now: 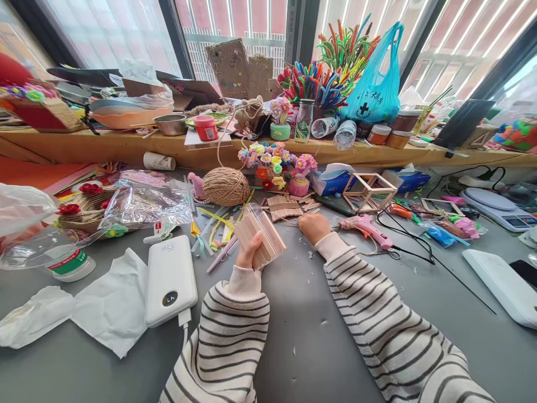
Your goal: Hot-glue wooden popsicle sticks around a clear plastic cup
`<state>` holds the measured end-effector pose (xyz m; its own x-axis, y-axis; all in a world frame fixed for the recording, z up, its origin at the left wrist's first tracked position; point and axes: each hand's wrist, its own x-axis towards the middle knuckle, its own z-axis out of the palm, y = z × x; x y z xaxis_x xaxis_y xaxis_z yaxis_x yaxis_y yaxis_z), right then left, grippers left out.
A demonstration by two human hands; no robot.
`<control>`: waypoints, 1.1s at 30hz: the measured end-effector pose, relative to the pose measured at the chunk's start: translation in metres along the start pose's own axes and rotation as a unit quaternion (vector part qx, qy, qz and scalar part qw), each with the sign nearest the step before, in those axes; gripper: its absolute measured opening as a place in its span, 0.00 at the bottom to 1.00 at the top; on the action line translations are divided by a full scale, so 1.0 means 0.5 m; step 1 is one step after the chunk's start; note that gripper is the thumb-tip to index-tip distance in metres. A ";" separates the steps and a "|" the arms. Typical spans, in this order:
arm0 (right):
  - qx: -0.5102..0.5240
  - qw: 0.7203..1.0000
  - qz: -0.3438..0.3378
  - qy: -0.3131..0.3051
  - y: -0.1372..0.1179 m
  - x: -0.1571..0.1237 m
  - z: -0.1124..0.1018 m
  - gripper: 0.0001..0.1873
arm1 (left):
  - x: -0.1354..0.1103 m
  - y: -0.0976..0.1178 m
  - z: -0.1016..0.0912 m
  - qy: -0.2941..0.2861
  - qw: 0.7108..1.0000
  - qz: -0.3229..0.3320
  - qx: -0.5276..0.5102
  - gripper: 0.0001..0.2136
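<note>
A person's left hand [250, 253] grips a bundle of wooden craft sticks [260, 238] in clear wrap, held upright just above the grey table [302, 336]. The right hand [314, 226] rests beside it, fingers curled in. Loose sticks [285, 208] lie just beyond both hands, a pink glue gun [367, 228] right of the right hand, a white power bank [170, 280] left of the left.

The left hand [251, 253] is held closed round a bundle of wooden sticks [260, 238], thumb laid up the near side and wrist bent slightly back. The right hand [314, 226] is stretched further forward, back turned up, fingers curled under and hidden from view. Both forearms are brought in from below, the right angled in from the lower right.
</note>
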<state>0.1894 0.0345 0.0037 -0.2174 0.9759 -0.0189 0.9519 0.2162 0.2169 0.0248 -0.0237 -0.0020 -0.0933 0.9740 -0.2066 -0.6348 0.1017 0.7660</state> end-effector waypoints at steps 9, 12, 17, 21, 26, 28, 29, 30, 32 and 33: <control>-0.003 0.999 -0.027 0.043 -0.010 0.016 -0.003 0.15 | -0.005 0.001 0.003 -0.016 1.000 0.000 0.026 0.29; 0.003 0.995 -0.078 0.062 0.003 0.032 -0.004 0.15 | -0.006 0.003 0.003 -0.037 0.999 0.004 0.028 0.30; 0.023 0.985 -0.142 0.093 0.025 0.044 -0.006 0.12 | -0.005 0.002 -0.002 -0.054 0.998 0.003 0.041 0.30; 0.054 0.980 -0.121 0.147 0.050 0.033 -0.016 0.12 | 0.000 -0.004 -0.008 -0.057 0.997 0.006 0.048 0.31; 0.243 0.913 -0.013 0.326 0.064 -0.019 -0.071 0.10 | 0.011 -0.011 -0.013 -0.084 0.993 0.010 0.079 0.29; 0.467 0.786 0.023 0.404 0.052 -0.050 -0.105 0.07 | 0.012 -0.011 -0.012 -0.102 0.990 0.006 0.095 0.29; 0.561 0.732 0.013 0.387 0.042 -0.066 -0.122 0.08 | 0.012 -0.011 -0.011 -0.109 0.989 0.005 0.100 0.29; 0.642 0.686 -0.001 0.344 0.030 -0.081 -0.137 0.10 | 0.011 -0.011 -0.010 -0.114 0.988 0.005 0.104 0.31; 0.741 0.624 -0.018 0.249 0.000 -0.104 -0.158 0.10 | 0.005 -0.010 -0.007 -0.129 0.986 0.001 0.108 0.33; 0.766 0.608 -0.020 0.209 -0.017 -0.110 -0.162 0.10 | 0.002 -0.009 -0.005 -0.141 0.984 -0.003 0.108 0.34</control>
<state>0.1760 -0.0235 0.0820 0.0230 0.9454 0.3252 -0.0412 0.3259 -0.9445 0.0258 -0.0238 -0.0072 0.1469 0.9875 -0.0579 -0.4539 0.1193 0.8830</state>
